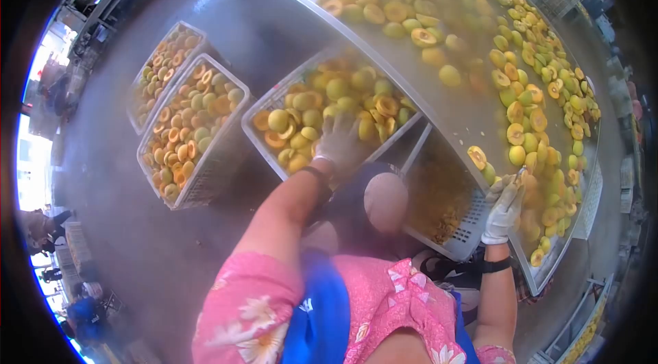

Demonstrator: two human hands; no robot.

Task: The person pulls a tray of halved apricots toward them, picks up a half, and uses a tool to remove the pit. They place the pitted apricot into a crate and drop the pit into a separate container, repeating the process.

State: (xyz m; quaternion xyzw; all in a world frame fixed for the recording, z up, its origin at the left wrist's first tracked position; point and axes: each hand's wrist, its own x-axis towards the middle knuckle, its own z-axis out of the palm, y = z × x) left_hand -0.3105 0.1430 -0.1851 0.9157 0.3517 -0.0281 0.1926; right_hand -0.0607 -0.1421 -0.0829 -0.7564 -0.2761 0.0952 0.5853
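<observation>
Fingers [341,121] of your left hand [337,143] wide on fruit [277,120] beside bench [439,98]; right hand [502,214] at bench edge, hold unclear. Hard pressing might bruise fruit.

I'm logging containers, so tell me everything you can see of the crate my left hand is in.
The crate looks like pale plastic, open-topped, with a raised rim. It stands upright beside the metal table, filled with yellow-green and orange fruit, some showing cut faces. Your gloved left hand reaches in over the near side, onto the fruit. Its base is hidden.
</observation>
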